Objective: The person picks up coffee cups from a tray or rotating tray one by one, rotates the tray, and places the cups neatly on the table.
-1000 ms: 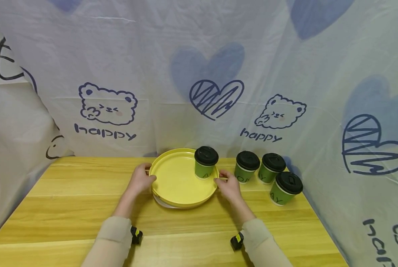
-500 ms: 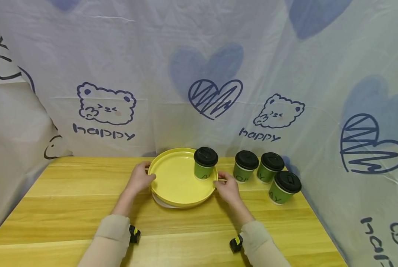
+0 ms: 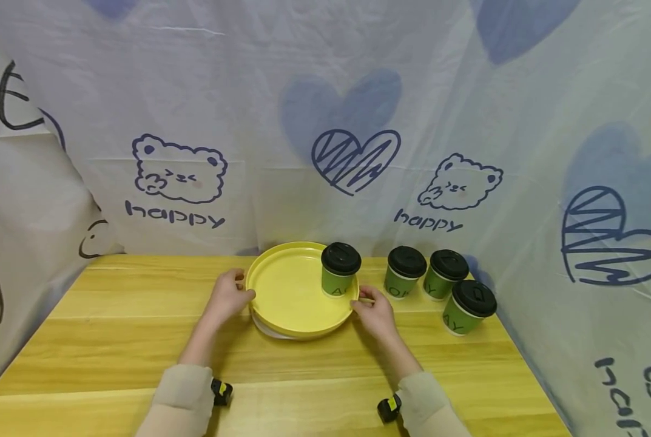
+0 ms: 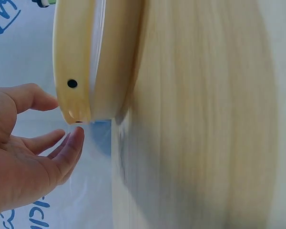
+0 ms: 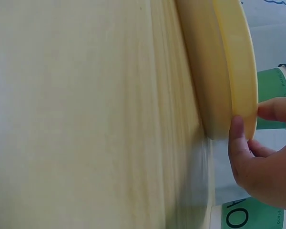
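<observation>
A round yellow tray with a raised rim sits on a white base near the table's back edge. On its right side stands a green paper cup with a black lid. My left hand is at the tray's left edge. In the left wrist view its thumb touches the rim, while the other fingers curve loosely just off the edge. My right hand pinches the right rim; in the right wrist view the thumb and fingers lie on either side of it.
Several more green cups with black lids stand on the table right of the tray: one near cup, one behind and one in front. A printed white cloth hangs behind the wooden table.
The cup on the tray has shifted slightly toward me, as if the tray turned a little clockwise. My right hand has moved slightly toward me with it. The other cups stay put.
</observation>
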{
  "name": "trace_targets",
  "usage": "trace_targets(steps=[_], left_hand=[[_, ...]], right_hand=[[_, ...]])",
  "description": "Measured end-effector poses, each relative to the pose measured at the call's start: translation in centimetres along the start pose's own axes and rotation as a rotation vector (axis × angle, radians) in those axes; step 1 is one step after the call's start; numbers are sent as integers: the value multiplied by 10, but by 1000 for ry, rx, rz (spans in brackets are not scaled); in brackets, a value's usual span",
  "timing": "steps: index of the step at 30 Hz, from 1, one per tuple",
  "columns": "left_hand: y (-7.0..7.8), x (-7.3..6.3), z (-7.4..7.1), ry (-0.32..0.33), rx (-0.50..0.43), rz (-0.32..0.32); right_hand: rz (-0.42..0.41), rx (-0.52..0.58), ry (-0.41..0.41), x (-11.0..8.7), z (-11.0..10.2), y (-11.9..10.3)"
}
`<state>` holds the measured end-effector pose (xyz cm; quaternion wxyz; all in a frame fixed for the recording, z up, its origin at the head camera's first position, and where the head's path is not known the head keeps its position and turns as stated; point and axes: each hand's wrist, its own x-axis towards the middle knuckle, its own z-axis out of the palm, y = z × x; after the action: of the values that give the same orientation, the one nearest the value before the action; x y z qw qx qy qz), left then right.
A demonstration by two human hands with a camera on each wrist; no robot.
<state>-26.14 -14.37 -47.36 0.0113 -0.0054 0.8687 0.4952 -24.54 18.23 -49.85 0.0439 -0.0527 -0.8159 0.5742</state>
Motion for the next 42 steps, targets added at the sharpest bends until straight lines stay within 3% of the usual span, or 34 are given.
trace_targets(steps=[6,15,23,31,38,42], left_hand=[[5,-7,2,-6,-9,-19],[9,-10,6,1,-13,-24],[7,-3,9,-5,2,-29],[5,9,8,-2,19,8],[2,13,7,-12,55,14],[0,14,4,-42,84,57]], right_hand=[[10,80,-27,-6,-1,-2],[39,95,-22,-10,-2,-5],[41,95,-7,0,-9,-5],[29,63,-15,11,-9,-2],[-7,68,-62,10,-8,4],[-10,78,-67,7,-8,4]])
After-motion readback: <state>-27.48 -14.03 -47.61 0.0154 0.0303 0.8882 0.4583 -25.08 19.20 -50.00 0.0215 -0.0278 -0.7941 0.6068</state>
